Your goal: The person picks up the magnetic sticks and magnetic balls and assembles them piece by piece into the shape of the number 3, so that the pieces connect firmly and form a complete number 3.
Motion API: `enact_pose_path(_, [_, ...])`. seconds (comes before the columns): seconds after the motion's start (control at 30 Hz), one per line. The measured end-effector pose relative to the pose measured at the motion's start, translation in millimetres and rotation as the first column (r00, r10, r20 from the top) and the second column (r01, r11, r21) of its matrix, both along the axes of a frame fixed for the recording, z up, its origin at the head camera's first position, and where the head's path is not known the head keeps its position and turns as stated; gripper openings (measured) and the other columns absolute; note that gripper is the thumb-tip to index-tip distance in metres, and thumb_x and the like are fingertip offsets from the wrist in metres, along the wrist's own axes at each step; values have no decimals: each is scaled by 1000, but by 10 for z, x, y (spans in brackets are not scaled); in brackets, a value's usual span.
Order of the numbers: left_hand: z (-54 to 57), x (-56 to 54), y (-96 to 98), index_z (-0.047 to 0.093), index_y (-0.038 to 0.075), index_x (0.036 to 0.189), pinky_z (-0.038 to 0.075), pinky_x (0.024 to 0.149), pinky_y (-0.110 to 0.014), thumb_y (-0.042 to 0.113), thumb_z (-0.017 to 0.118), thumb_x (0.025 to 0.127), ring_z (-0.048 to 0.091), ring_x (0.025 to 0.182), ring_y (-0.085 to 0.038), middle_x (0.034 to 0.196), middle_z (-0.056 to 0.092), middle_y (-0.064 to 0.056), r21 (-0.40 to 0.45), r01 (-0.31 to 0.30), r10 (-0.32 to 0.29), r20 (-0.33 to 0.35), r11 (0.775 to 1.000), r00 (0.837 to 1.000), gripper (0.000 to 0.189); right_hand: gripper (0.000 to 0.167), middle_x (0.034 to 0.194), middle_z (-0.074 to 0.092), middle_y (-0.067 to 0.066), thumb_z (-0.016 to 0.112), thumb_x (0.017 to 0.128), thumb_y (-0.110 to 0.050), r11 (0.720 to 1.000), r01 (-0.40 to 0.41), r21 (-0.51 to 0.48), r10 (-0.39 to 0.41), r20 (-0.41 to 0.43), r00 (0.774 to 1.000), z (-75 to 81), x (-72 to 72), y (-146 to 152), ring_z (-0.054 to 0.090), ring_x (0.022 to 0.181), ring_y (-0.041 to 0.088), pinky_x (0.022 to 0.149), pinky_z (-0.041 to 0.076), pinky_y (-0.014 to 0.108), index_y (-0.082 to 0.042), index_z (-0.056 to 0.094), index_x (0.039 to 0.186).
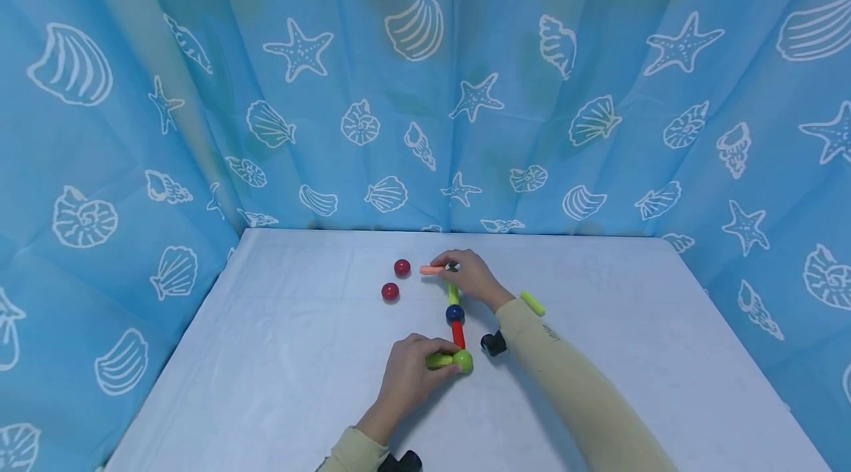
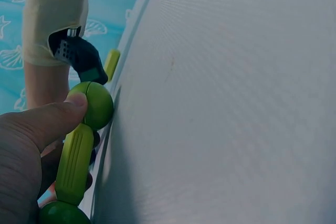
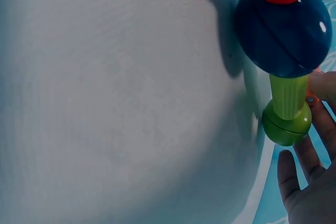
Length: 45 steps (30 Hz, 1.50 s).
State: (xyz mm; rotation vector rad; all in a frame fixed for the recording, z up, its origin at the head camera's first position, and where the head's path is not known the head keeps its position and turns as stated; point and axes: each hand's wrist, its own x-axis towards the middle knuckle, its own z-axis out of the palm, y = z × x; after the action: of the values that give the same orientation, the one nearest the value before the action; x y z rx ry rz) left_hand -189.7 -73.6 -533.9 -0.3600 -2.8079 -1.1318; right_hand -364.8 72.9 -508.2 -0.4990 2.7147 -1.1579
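A toy chain of balls and rods runs up the middle of the table: a lime-green ball (image 1: 462, 361), a red rod (image 1: 458, 335), a blue ball (image 1: 455, 314) and a yellow-green rod (image 1: 453, 295). My left hand (image 1: 411, 368) grips the near end, its thumb pressed on the lime-green ball. A ribbed yellow-green rod (image 2: 75, 166) joins that ball to another green ball (image 2: 64, 213) under the hand. At the far end my right hand (image 1: 473, 276) pinches an orange rod (image 1: 431, 270) beside a green ball (image 3: 287, 124), which the hand mostly hides in the head view.
Two red balls (image 1: 402, 268) lie left of the orange rod. A loose yellow-green rod (image 1: 532, 303) lies right of the right wrist. Black wrist cameras (image 1: 493, 343) hang beneath both sleeves. A blue shell-print curtain (image 1: 359, 88) stands behind the white table (image 1: 299, 324).
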Motion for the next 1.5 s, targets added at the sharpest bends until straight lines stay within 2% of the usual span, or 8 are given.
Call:
enact_pose_path(0.17, [-11, -8, 1, 79, 31, 107, 44, 78, -31, 36, 87, 81, 56, 90, -7, 93, 71, 19, -4, -1, 1, -4, 1000, 1000, 28, 23, 125, 66, 0, 69, 98, -17, 1000, -20, 14, 19, 11, 1000, -29, -24, -15, 56, 121, 24, 102, 48, 43, -22, 72, 120])
enact_pose_path(0.8, [6, -1, -7, 80, 30, 107, 43, 77, -29, 38, 86, 81, 56, 88, -6, 92, 72, 20, -7, 3, -3, -26, 1000, 1000, 28, 22, 130, 65, 3, 70, 98, -22, 1000, 12, 28, -14, 62, 998, -58, 2, -39, 52, 128, 28, 107, 43, 48, -22, 73, 120])
enact_pose_path(1.1, [-2, 1, -3, 79, 31, 107, 44, 78, -31, 37, 87, 80, 57, 90, -7, 92, 71, 20, -16, 1, -2, -28, 1000, 1000, 28, 31, 138, 61, 5, 68, 99, -23, 1000, 15, 10, -16, 56, 998, -44, 41, 26, 50, 134, 28, 109, 42, 48, -19, 68, 129])
enact_pose_path(1.27, [13, 11, 8, 79, 32, 108, 45, 79, -33, 36, 87, 80, 58, 91, -8, 92, 71, 20, -17, -8, 8, -17, 1000, 1000, 29, 36, 140, 60, 7, 66, 100, -25, 999, 33, 41, -35, 38, 999, -33, 71, 115, 53, 129, 28, 107, 45, 47, -18, 64, 135])
enact_pose_path(1.5, [29, 10, 16, 79, 31, 107, 45, 80, -33, 36, 87, 80, 58, 91, -7, 92, 71, 20, -17, -10, 10, -15, 1000, 1000, 29, 31, 130, 64, 5, 63, 102, -23, 998, 9, 65, -10, 19, 1000, -70, 56, 264, 59, 121, 25, 105, 47, 44, -18, 64, 133])
